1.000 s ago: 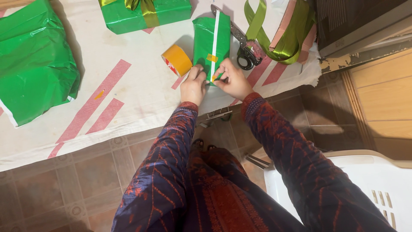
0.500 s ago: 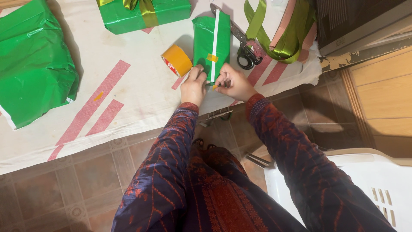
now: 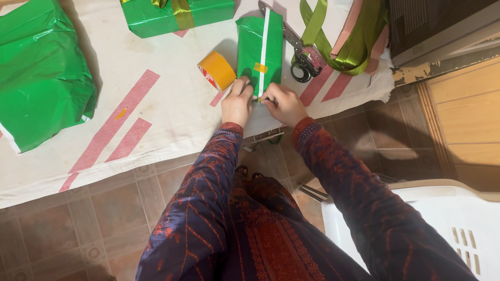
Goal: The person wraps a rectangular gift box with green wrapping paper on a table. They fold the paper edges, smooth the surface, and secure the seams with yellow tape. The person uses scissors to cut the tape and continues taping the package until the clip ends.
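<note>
1. White cloth with pink stripes (image 3: 156,119) covers the bench; everything lies on it.
2. Green crumpled wrapping sheet (image 3: 41,73) sits far left, well apart from the hands.
3. Green ribbon bundle (image 3: 354,41) lies at the top right; a finished green gift box (image 3: 177,15) with a gold bow is at the top edge.
4. Small green parcel (image 3: 259,49) with a white seam strip and one yellow tape tab sits centre, near end at the bench edge.
5. Scissors (image 3: 297,52) lie just right of the parcel; yellow tape roll (image 3: 216,70) lies just left, touching or nearly touching.
6. Left hand (image 3: 237,104) is curled, fingers pressing the parcel's near left corner. Right hand (image 3: 284,104) is closed narrow, fingertips pinching at the seam end.
7. Step, judged: folding and sealing the near end flap. Next move likely calls for holding the flap flat while fixing tape.
8. Versus earlier: hands drew closer at the seam; right hand now lies flatter on the end.
</note>
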